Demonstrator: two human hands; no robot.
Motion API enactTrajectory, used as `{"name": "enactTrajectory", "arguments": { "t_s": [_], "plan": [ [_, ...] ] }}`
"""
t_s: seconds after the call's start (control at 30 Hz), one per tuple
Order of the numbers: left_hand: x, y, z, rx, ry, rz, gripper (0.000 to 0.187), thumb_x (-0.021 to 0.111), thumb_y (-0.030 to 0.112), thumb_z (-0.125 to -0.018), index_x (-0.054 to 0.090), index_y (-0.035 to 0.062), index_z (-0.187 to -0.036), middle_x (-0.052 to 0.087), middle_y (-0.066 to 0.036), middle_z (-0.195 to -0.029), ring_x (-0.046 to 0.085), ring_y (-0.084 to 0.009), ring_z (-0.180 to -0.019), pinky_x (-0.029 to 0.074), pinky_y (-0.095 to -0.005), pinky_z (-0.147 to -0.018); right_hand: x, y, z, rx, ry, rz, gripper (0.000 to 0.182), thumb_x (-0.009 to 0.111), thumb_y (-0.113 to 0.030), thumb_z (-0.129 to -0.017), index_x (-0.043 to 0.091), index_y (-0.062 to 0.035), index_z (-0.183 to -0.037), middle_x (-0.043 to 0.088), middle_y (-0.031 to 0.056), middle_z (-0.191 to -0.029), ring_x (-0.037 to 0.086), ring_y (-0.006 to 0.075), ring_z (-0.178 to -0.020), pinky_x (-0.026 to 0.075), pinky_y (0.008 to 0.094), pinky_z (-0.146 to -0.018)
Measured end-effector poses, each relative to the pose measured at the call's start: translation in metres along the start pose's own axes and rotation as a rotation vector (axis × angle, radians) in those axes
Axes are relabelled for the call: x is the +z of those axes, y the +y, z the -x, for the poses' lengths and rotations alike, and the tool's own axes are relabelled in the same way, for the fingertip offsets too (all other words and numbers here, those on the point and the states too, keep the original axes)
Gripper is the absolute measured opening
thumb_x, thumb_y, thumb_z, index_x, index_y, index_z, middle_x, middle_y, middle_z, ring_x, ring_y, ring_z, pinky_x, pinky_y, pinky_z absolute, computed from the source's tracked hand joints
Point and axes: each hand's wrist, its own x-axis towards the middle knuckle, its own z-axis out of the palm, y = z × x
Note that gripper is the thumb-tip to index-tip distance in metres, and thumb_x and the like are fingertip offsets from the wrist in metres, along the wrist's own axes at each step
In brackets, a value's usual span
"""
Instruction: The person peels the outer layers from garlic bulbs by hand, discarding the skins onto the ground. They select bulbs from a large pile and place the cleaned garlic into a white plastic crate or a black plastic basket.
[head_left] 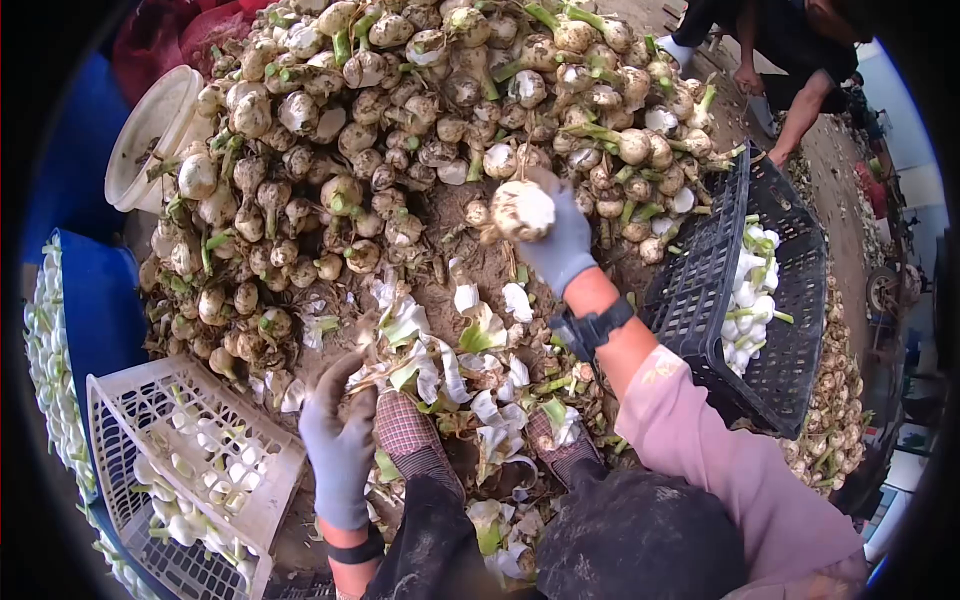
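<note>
Gripping a bulb over the heap, the right hand nears the black crate; left hand seemingly open.

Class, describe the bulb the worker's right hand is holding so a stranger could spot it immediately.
Start at the big heap of muddy bulbs filling the ground ahead. At its near edge, the grey-gloved right hand is raised. The bulb it grips is lifted clear of the pile, unlike the loose ones lying around it, with a pale patch showing on its side.
</note>
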Motion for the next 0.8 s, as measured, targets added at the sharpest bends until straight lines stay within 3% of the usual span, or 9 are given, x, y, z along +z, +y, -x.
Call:
{"name": "enactTrajectory", "arguments": {
  "t_s": [0.03, 0.17, 0.27, 0.3, 0.4, 0.47, 0.73, 0.77, 0.8],
  "plan": [
    [0.016, -0.01, -0.005, -0.153, -0.067, 0.239, 0.053, 0.069, 0.026, -0.088, 0.05, 0.0, -0.13, 0.057, -0.015, -0.117, 0.059, -0.0208, -0.104, 0.05, -0.0317, -0.089, -0.064, -0.07, 0.029, 0.082, -0.262, -0.12, 0.061, 0.064, -0.013, -0.079, 0.04, -0.008, -0.134, 0.05, 0.0198, -0.123, 0.052, 0.0361, -0.114, 0.047, 0.0388, -0.094],
    [0.059, -0.022, -0.01, -0.417, -0.203, 0.871, 0.078, 0.07, 0.027, -0.086, 0.025, 0.0052, -0.146, 0.043, -0.015, -0.133, 0.061, -0.021, -0.098, 0.056, -0.0327, -0.078, -0.023, -0.098, 0.088, -0.273, -0.488, -0.237, 0.066, 0.057, 0.0, -0.071, 0.043, -0.0112, -0.135, 0.051, 0.0197, -0.128, 0.054, 0.0404, -0.11, 0.048, 0.0448, -0.092],
    [0.059, -0.032, -0.005, -0.406, -0.184, 0.944, 0.06, 0.072, 0.012, -0.083, 0.042, -0.0005, -0.133, 0.058, -0.01, -0.113, 0.061, -0.0175, -0.096, 0.055, -0.0306, -0.078, -0.034, -0.124, 0.121, -0.63, -0.618, -0.441, 0.074, 0.059, 0.002, -0.065, 0.043, -0.0119, -0.136, 0.049, 0.0189, -0.13, 0.057, 0.0394, -0.106, 0.049, 0.0447, -0.09],
    [0.056, -0.03, -0.004, -0.412, -0.172, 0.937, 0.06, 0.072, 0.012, -0.083, 0.042, -0.0005, -0.133, 0.058, -0.01, -0.113, 0.061, -0.0175, -0.096, 0.055, -0.0306, -0.078, -0.033, -0.119, 0.124, -0.612, -0.509, -0.589, 0.07, 0.058, 0.004, -0.068, 0.044, -0.0091, -0.135, 0.048, 0.0188, -0.132, 0.057, 0.0355, -0.111, 0.049, 0.043, -0.092],
    [0.047, -0.004, 0.006, -0.357, -0.033, 0.808, 0.054, 0.07, 0.003, -0.077, 0.048, -0.003, -0.126, 0.059, -0.009, -0.109, 0.061, -0.0175, -0.094, 0.049, -0.0304, -0.087, -0.041, -0.103, 0.117, 0.336, -0.826, -1.158, 0.043, 0.051, 0.001, -0.087, 0.045, 0.0018, -0.129, 0.063, 0.0101, -0.107, 0.063, 0.0159, -0.096, 0.051, 0.0279, -0.085],
    [0.052, -0.011, 0.008, -0.144, -0.146, 0.468, 0.058, 0.072, 0.003, -0.071, 0.05, -0.0019, -0.125, 0.057, -0.011, -0.111, 0.057, -0.0207, -0.104, 0.045, -0.0331, -0.095, -0.061, -0.115, 0.109, 0.424, -1.091, -1.114, 0.024, 0.053, -0.019, -0.097, 0.059, 0.0001, -0.111, 0.057, -0.0029, -0.071, 0.051, 0.0053, -0.057, 0.043, 0.0217, -0.052],
    [0.048, -0.011, 0.013, -0.184, -0.119, 0.353, 0.066, 0.076, -0.008, -0.064, 0.051, -0.0041, -0.125, 0.055, -0.01, -0.122, 0.056, -0.0169, -0.109, 0.045, -0.03, -0.097, -0.057, -0.123, 0.125, 0.321, -1.012, -0.92, 0.027, 0.054, -0.024, -0.096, 0.063, 0.0003, -0.092, 0.058, 0.0001, -0.064, 0.052, 0.0078, -0.053, 0.044, 0.0263, -0.049],
    [0.047, -0.013, 0.013, -0.238, -0.17, 0.508, 0.067, 0.074, -0.003, -0.07, 0.048, 0.0004, -0.131, 0.056, -0.01, -0.122, 0.059, -0.0175, -0.103, 0.051, -0.029, -0.086, -0.055, -0.122, 0.128, 0.241, -0.901, -0.924, 0.024, 0.056, -0.022, -0.093, 0.063, 0.0013, -0.091, 0.061, 0.0052, -0.064, 0.059, 0.019, -0.053, 0.047, 0.0336, -0.051],
    [0.047, -0.01, 0.014, -0.242, -0.169, 0.508, 0.067, 0.074, -0.003, -0.07, 0.048, 0.0004, -0.131, 0.056, -0.01, -0.122, 0.059, -0.0175, -0.103, 0.051, -0.029, -0.086, -0.054, -0.119, 0.129, 0.243, -0.905, -0.924, 0.024, 0.056, -0.022, -0.093, 0.063, 0.0013, -0.091, 0.061, 0.0052, -0.064, 0.059, 0.019, -0.053, 0.047, 0.0336, -0.051]
  ]
}}
